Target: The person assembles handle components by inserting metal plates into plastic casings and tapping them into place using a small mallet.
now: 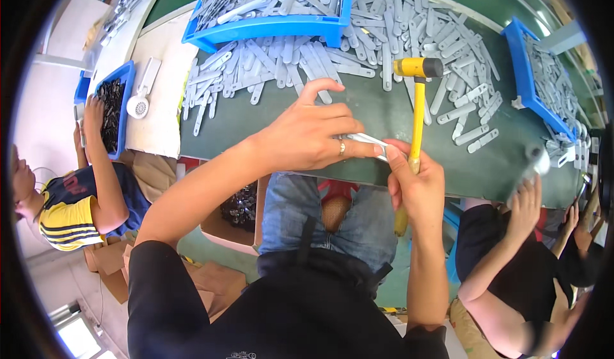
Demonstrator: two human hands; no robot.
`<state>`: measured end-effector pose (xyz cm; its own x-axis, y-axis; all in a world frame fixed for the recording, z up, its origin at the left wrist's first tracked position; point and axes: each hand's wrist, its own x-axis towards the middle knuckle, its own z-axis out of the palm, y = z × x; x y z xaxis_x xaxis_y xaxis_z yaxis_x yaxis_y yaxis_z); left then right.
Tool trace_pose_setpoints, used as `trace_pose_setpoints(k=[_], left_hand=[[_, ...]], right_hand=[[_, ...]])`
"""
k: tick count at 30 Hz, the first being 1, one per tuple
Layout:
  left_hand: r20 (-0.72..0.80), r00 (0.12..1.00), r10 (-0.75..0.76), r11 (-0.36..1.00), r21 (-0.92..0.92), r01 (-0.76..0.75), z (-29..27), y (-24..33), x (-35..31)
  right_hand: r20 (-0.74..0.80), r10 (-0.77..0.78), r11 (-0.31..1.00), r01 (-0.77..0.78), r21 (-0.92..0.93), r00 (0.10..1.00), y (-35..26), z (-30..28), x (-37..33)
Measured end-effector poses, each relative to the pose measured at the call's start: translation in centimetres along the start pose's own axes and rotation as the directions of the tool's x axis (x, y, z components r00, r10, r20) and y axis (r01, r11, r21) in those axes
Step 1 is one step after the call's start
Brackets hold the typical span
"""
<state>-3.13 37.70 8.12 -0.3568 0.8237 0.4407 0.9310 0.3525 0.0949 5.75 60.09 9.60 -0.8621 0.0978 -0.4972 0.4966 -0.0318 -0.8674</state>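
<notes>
The person's left hand point(313, 132) and right hand point(416, 183) meet over the near edge of a green worktable point(224, 126), with a slim light-grey slotted strip point(368, 139) between them. The left fingers grasp the strip — a ringed finger reaches along it, the uppermost one crooked up and away. The right thumb and fingers pinch its other end and, in the same grip, hold a yellow-handled mallet point(417, 119) upright, its black-faced head pointing right.

Beyond the hands, a loose pile of grey strips point(281, 61) spreads around a blue crate point(275, 31) filled with more; another blue crate point(521, 71) stands at the right. At the left, a co-worker's hand point(93, 116) reaches to a blue bin point(130, 87) of dark parts, beside a white showerhead-shaped piece point(138, 106).
</notes>
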Motion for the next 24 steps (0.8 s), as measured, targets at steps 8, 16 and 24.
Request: trace_pose_setpoints(k=[8, 16, 24], left_hand=[[0.000, 1.000, -0.022, 0.997, -0.073, 0.022, -0.3, 0.0, -0.3], [-0.003, 0.999, -0.034, 0.992, -0.121, 0.033, -0.1, -0.4, -0.4], [-0.014, 0.999, -0.047, 0.992, -0.118, 0.045, -0.2, -0.1, -0.4]], right_hand=[[-0.128, -0.242, 0.966, 0.251, 0.061, 0.962, 1.8, -1.7, -7.5], [-0.243, -0.185, 0.938, 0.098, -0.333, 0.952, 1.7, -1.1, -15.6], [-0.174, -0.168, 0.949, 0.111, -0.295, 0.970, 2.2, -1.2, -14.7]])
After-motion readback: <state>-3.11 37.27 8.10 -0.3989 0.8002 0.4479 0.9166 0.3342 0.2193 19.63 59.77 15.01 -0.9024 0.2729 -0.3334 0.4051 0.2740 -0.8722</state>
